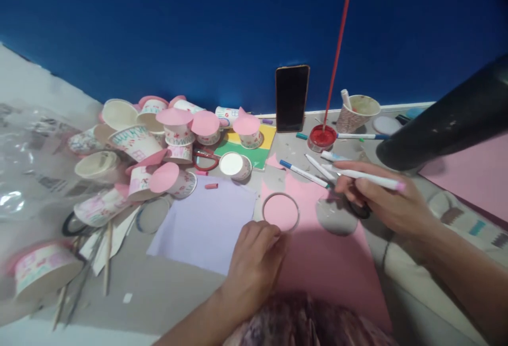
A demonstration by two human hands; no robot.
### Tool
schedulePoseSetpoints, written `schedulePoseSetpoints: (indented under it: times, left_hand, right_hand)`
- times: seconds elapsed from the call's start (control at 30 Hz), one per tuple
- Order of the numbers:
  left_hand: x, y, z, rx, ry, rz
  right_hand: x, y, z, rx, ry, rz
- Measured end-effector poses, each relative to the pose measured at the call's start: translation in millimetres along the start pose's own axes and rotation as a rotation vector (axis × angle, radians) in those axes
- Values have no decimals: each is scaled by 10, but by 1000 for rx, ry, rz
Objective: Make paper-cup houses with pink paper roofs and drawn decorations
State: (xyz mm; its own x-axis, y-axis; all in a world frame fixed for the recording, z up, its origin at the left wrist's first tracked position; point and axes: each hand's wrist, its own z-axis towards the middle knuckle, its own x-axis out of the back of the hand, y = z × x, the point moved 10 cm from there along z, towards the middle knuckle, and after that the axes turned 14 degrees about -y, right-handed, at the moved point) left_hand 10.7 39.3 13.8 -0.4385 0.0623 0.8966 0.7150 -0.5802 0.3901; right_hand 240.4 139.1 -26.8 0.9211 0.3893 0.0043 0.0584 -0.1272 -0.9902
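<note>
My right hand (pixel 383 198) grips a white marker (pixel 375 178) with a pink end, above the right side of the pink paper (pixel 329 272). Partly under that hand lies a dark looped handle (pixel 361 211). My left hand (pixel 256 248) rests with curled fingers where the pink paper meets a lilac sheet (pixel 206 219). Its fingertips are by the lower edge of a thin round ring (pixel 263 209) lying on the pink paper; whether they hold anything is hidden. A round hole (pixel 337 216) in the pink paper shows grey tabletop.
Several patterned paper cups (pixel 137 142), many with pink paper pieces, crowd the left. A phone (pixel 292 97) leans against the blue wall. Red paint (pixel 322 137) holds an upright red stick (pixel 337 65). A dark cylinder (pixel 440 116) juts in from the right. Red-handled scissors (pixel 206 161) lie near the cups.
</note>
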Motion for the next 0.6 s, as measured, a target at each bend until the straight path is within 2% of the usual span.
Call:
schedulePoseSetpoints:
  times: [0.2, 0.4, 0.6]
  left_hand:
    - [-56, 111, -72, -69, -18, 51]
    - [-236, 79, -119, -7, -140, 92]
    - [-284, 9, -125, 33, -187, 63]
  right_hand:
    - [93, 80, -1, 13, 108, 15]
    - [133, 50, 16, -48, 161, -106]
    - [-20, -102, 89, -106, 36, -368]
